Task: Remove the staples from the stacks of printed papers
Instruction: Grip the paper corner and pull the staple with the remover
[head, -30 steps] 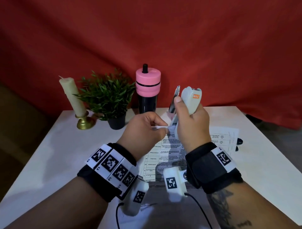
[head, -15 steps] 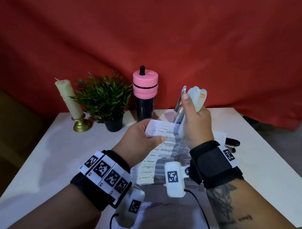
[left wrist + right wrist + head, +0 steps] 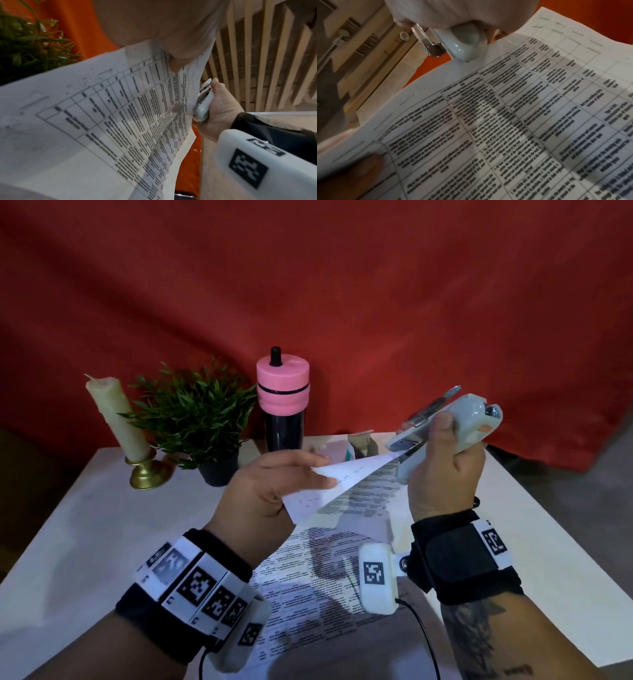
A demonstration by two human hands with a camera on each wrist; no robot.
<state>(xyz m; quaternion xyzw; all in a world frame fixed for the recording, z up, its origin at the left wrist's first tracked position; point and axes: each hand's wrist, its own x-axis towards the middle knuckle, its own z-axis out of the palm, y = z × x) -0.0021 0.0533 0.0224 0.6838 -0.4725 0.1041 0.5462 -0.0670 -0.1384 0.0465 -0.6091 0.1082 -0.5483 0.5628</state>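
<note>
My left hand pinches the top corner of a printed sheet and lifts it off the stack of printed papers lying on the white table. The sheet, covered with a text table, fills the left wrist view and the right wrist view. My right hand grips a white stapler with a metal base, held up at the sheet's far right corner. The stapler also shows in both wrist views. No staple is visible.
At the back of the table stand a cream candle in a brass holder, a small potted plant and a black bottle with a pink lid. A small packet lies behind the papers. A red curtain hangs behind.
My hands have drawn apart: the right hand with the stapler moved right and tilted, and the left hand has lifted the sheet so it stretches between them.
</note>
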